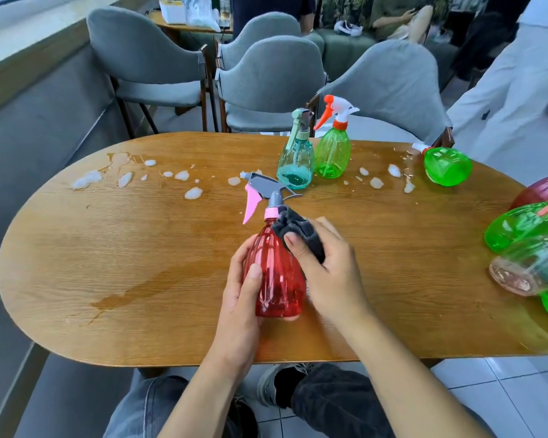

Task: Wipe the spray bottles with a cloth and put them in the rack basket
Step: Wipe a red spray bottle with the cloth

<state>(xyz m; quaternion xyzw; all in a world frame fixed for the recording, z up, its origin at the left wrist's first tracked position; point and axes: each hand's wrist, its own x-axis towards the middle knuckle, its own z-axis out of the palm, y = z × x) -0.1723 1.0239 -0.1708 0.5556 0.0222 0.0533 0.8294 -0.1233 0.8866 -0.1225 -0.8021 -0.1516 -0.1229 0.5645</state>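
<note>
A red spray bottle (274,279) with a grey and pink trigger head stands upright near the table's front edge. My left hand (241,298) grips its lower body from the left. My right hand (326,263) presses a dark grey cloth (298,229) against the bottle's shoulder and neck. Further back stand a teal bottle (295,167) and a green bottle (332,156) with an orange trigger. Another green bottle (446,165) lies on its side at the right. The rack basket is out of view.
Several more bottles, green (519,226), clear (532,267) and dark red (544,191), crowd the right table edge. Foam blobs (193,193) and wet patches dot the wooden table (108,248). Grey chairs (266,83) stand behind it. A person in white (519,90) is at the far right.
</note>
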